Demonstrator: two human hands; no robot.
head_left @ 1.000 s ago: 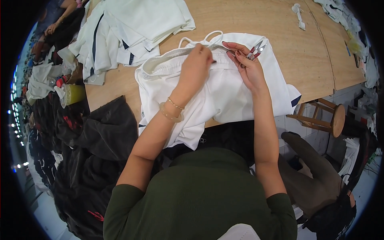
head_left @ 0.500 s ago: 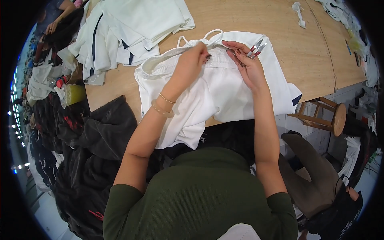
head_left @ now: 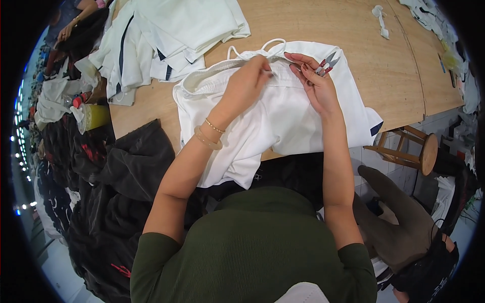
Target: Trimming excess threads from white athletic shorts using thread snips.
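White trousers with an elastic waistband and a looped white drawstring lie across the table edge, the waist end away from me. Over the inside of the waistband is my left hand, its fingers pinched together; what is between them, if anything, is too small to make out. My right hand keeps a pair of red-handled thread snips in its grasp, blades pointing away and apart. Its thumb and fingertips are at the waistband's right part. One trouser leg hangs over the near edge.
More white garments are stacked at the far left. Dark garments heap beside the table on the left, near a cup of yellow drink. A wooden stool and a seated person's leg are at the right.
My left hand has shifted slightly at the waistband, its fingers turned a little. The snips have tilted in my right hand, and their blades look farther apart. The trousers stay in place.
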